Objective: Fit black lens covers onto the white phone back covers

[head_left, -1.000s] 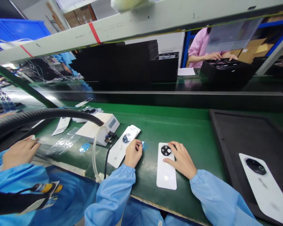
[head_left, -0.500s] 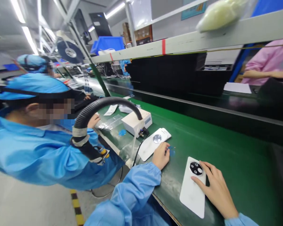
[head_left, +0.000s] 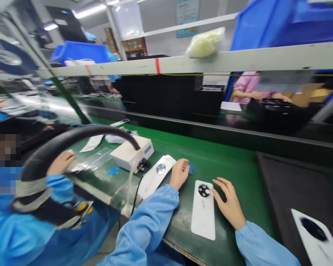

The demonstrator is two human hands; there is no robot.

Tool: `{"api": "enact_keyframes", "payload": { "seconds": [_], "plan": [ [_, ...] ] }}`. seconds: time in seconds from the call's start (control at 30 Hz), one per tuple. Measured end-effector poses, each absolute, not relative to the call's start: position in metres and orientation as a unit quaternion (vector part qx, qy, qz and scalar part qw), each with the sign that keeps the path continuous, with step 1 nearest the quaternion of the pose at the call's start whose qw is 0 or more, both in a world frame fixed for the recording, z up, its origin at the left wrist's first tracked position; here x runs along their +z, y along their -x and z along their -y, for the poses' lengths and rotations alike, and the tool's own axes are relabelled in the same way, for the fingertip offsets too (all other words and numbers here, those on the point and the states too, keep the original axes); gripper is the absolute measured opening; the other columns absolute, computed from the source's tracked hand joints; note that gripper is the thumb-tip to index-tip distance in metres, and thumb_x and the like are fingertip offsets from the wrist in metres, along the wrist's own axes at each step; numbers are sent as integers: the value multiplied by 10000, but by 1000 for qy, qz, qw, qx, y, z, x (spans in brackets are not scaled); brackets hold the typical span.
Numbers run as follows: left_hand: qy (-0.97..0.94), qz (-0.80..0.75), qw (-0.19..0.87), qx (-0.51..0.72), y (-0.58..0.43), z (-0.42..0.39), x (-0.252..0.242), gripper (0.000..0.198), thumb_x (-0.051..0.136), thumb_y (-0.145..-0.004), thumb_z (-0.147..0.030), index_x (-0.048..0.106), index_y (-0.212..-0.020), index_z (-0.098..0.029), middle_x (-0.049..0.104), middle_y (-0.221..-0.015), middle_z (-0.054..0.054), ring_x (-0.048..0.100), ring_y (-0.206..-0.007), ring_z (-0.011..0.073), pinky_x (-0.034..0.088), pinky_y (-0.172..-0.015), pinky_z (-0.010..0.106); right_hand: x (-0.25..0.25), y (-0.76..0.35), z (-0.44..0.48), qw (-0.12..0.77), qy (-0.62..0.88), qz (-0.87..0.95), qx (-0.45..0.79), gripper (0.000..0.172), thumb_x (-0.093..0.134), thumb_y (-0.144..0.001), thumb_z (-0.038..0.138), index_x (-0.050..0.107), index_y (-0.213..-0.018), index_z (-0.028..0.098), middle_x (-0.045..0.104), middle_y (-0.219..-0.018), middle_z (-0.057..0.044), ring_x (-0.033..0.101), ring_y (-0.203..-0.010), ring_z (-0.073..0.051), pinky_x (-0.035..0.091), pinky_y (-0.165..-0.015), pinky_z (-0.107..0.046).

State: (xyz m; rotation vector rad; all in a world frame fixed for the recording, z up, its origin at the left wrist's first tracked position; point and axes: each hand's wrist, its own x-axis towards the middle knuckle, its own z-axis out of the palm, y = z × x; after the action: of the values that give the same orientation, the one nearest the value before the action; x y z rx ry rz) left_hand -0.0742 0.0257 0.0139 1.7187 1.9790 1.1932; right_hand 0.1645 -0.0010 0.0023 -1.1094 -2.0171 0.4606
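Note:
A white phone back cover [head_left: 203,216] with a round black camera ring lies on the green bench [head_left: 238,162]. My right hand [head_left: 229,203] is beside its right edge, thumb and fingers apart and holding nothing; the thumb tip is by the camera ring. My left hand [head_left: 180,173] is curled closed near small blue film pieces [head_left: 191,168]; what its fingers hold, if anything, is hidden. To its left lie more white back covers [head_left: 154,179], seemingly overlapping, with a silvery camera ring on top.
A white box [head_left: 131,151] and a black ribbed hose [head_left: 80,135] stand at the left. A co-worker's hand [head_left: 61,162] rests near clear plastic bags [head_left: 93,161]. At the right, a black tray [head_left: 277,184] bears another white back cover [head_left: 316,240]. A long ledge [head_left: 177,125] borders the bench.
The view has swung right, bringing the black tray into sight. My right hand has come off the back cover and opened beside it. My left hand stays by the blue film.

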Motion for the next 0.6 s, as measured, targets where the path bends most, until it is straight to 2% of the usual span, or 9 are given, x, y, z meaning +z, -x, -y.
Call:
{"api": "enact_keyframes", "payload": {
  "seconds": [0.13, 0.2, 0.3, 0.33, 0.4, 0.5, 0.6],
  "plan": [
    [-640, -669, 104, 362, 63, -52, 31, 127, 501, -857, -178, 613, -913, -195, 648, -941, 93, 609, -929, 231, 497, -867, 393, 55, -204, 40, 393, 483, 771, 136, 264, 464, -948, 316, 561, -1191, 283, 475, -1299, -78, 479, -1220, -265, 444, -1018, -454],
    [-658, -667, 83, 340, 64, -56, 33, 114, 504, -818, -189, 612, -855, -184, 625, -912, 112, 593, -944, 286, 462, -890, 447, 86, -242, 51, 391, 515, 760, 72, 272, 484, -940, 323, 563, -1197, 282, 470, -1318, -76, 478, -1224, -275, 445, -1016, -451],
    [-669, -668, 35, 325, 69, -64, 29, 196, 461, -789, -230, 608, -897, -159, 580, -1028, 155, 547, -984, 352, 440, -866, 521, 123, -330, 51, 403, 613, 678, -44, 265, 479, -936, 343, 594, -1151, 240, 499, -1272, -90, 473, -1213, -287, 405, -1041, -444],
    [-675, -665, 25, 319, 70, -65, 27, 231, 435, -803, -253, 612, -905, -145, 573, -1033, 172, 545, -962, 362, 444, -841, 525, 130, -364, 49, 357, 678, 629, -126, 270, 440, -938, 340, 603, -1124, 232, 519, -1228, -91, 493, -1179, -278, 419, -1021, -425],
    [-681, -672, -31, 290, 71, -63, 25, 302, 390, -840, -308, 623, -940, -145, 578, -1031, 163, 560, -925, 343, 472, -778, 464, 137, -431, 46, 326, 746, 554, -174, 284, 441, -902, 281, 613, -1101, 175, 527, -1143, -136, 495, -1131, -314, 401, -1004, -475],
    [-670, -678, -119, 277, 68, -52, 27, 352, 352, -878, -365, 623, -984, -167, 589, -1082, 134, 574, -944, 335, 489, -761, 432, 129, -496, 40, 262, 795, 518, -176, 313, 551, -814, 272, 620, -1094, 150, 544, -1072, -152, 510, -1026, -343, 435, -912, -493],
    [-683, -652, -136, 301, 64, -45, 28, 351, 339, -890, -380, 608, -971, -169, 593, -1083, 126, 579, -988, 337, 493, -831, 451, 115, -517, 36, 193, 808, 533, -160, 362, 613, -783, 275, 605, -1127, 165, 547, -1098, -146, 496, -1004, -332, 442, -873, -453]
  ]
}}
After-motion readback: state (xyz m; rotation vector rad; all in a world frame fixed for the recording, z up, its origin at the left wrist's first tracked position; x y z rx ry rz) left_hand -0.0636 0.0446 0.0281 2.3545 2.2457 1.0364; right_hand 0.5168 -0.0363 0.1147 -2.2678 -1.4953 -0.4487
